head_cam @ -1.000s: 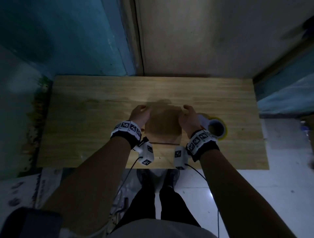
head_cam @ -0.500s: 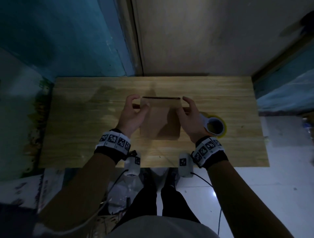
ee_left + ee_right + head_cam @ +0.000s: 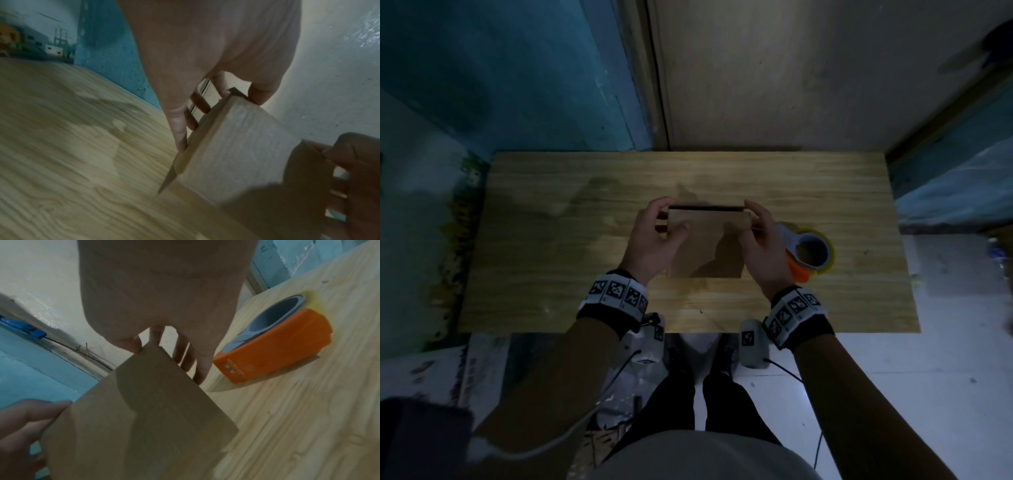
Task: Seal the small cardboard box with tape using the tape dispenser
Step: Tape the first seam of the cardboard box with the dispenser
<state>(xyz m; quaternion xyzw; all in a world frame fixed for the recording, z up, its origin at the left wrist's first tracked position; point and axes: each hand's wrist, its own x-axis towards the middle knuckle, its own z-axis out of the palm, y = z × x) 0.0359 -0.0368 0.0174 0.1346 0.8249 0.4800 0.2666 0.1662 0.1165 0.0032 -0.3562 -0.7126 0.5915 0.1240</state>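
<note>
A small brown cardboard box stands tilted at the middle of the wooden table, its near face towards me. My left hand grips its left side, thumb on the near face and fingers along the side edge. On the right side my right hand holds it the same way, fingers behind the edge. The tape dispenser, orange with a grey hub and yellowish tape, lies on the table just right of my right hand.
The table stands against a pale wall with a blue wall to the left. My legs stand at the near edge on a white tiled floor. Bare wood lies on both sides of the box.
The box has been tipped up from lying flat, its far edge raised. Both hands slid back to grip its sides and have since shifted slightly.
</note>
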